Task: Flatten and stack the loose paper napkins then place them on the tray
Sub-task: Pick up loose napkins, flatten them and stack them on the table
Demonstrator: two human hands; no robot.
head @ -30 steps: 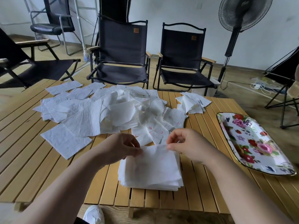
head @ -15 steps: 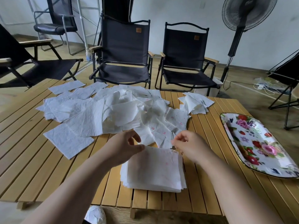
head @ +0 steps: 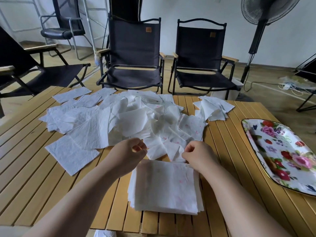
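A squared stack of white napkins (head: 166, 187) lies on the wooden slat table (head: 34, 185) near its front edge. Beyond it spreads a big heap of loose, crumpled napkins (head: 123, 120). A smaller loose bunch of napkins (head: 213, 108) sits further right. My left hand (head: 127, 153) hovers just past the stack's far left corner, fingers curled and holding nothing. My right hand (head: 199, 155) is at the stack's far right corner, fingertips pinching the near edge of a loose napkin (head: 176, 150) from the heap. The floral tray (head: 280, 154) lies at the right with nothing on it.
Two black folding chairs (head: 135, 53) stand behind the table, and another chair (head: 25, 71) is at the left. A standing fan (head: 261, 23) and floor cables (head: 290, 86) are at the back right. A single flat napkin (head: 71, 154) lies left of the stack.
Both hands have let go of the stack's top napkin and moved a little forward toward the loose heap. The right hand now reaches a loose napkin.
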